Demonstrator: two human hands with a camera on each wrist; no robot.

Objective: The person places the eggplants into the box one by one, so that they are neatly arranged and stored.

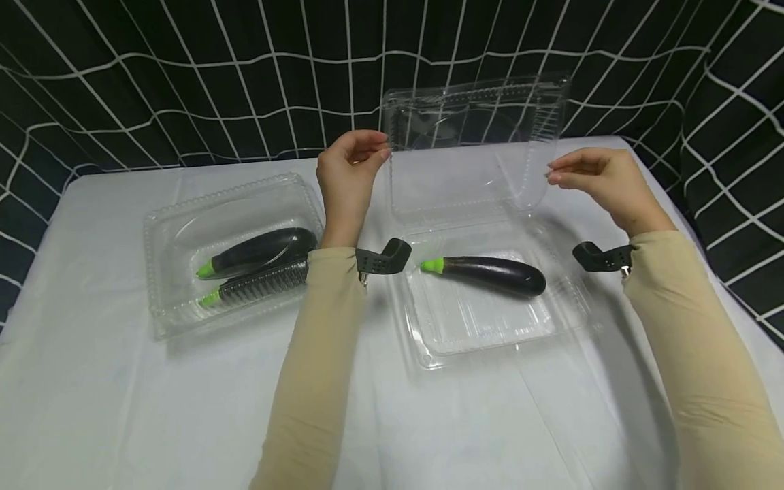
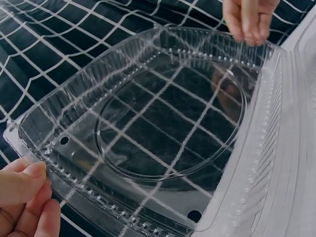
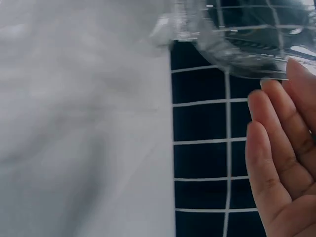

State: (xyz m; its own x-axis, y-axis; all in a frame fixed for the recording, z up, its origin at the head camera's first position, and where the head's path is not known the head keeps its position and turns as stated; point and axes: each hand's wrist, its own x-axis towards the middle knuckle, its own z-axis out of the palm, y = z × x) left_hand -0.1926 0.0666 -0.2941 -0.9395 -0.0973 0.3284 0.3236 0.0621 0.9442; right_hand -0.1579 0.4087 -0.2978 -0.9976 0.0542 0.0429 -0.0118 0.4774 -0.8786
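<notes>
A clear plastic clamshell box (image 1: 533, 325) stands unfolded on the table, its lid (image 1: 450, 173) raised upright at the back. One dark eggplant (image 1: 499, 273) with a bright green stem end lies in its base. My left hand (image 1: 348, 184) pinches the lid's left edge between thumb and fingers; the left wrist view shows this grip close up. At the lid's right edge, my right hand (image 1: 606, 182) pinches the rim with thumb and fingertips. In the right wrist view, only a corner of the lid (image 3: 252, 49) shows above the fingers (image 3: 276, 148).
Left of my left forearm stands another clear box (image 1: 177, 231), covered, with two eggplants (image 1: 263, 250) inside; the forearm overlaps its right side. A white cloth (image 1: 202, 408) covers the table. Dark fabric with a white grid (image 1: 245, 82) hangs behind and to the right.
</notes>
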